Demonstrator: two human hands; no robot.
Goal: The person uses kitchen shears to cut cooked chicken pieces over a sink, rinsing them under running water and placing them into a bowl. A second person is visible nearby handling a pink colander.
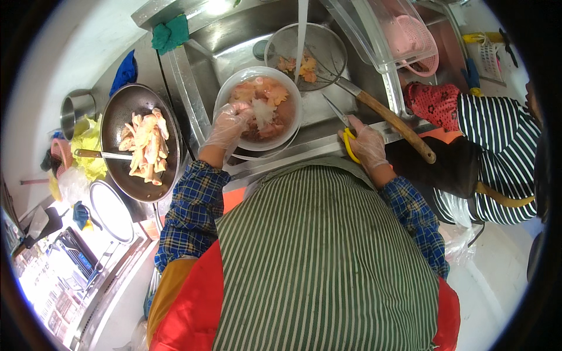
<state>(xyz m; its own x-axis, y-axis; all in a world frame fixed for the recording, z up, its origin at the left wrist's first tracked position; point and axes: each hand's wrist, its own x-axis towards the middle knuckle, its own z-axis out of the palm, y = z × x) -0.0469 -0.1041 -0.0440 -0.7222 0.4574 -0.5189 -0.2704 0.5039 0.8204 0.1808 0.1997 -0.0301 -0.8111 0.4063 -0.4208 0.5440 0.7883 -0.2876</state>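
Observation:
My left hand (pixel 232 120), in a clear plastic glove, pinches a pale, whitish piece of raw meat or skin (pixel 263 113) over a white plastic bucket (pixel 220 94). Water and several pinkish-yellow raw pieces (pixel 274 94) fill the bucket, which stands in the steel sink (pixel 318 107). Scissors with yellow handles (pixel 350 145) are in my gloved right hand (pixel 365 142), blades pointing up and left, nearly together. Beyond them, a wire-mesh strainer (pixel 329 41) with a wooden handle (pixel 390 116) holds more yellowish pieces (pixel 307 68). A stream of water (pixel 302 35) falls at the strainer.
Left of the sink, a dark wok (pixel 116 166) holds raw poultry pieces (pixel 147 145), with a knife (pixel 99 154) lying across its rim. A green cloth (pixel 171 34) hangs over the sink corner. A co-worker's red sleeve (pixel 432 105), clear container (pixel 386 61) and pink basket (pixel 428 48) are at right.

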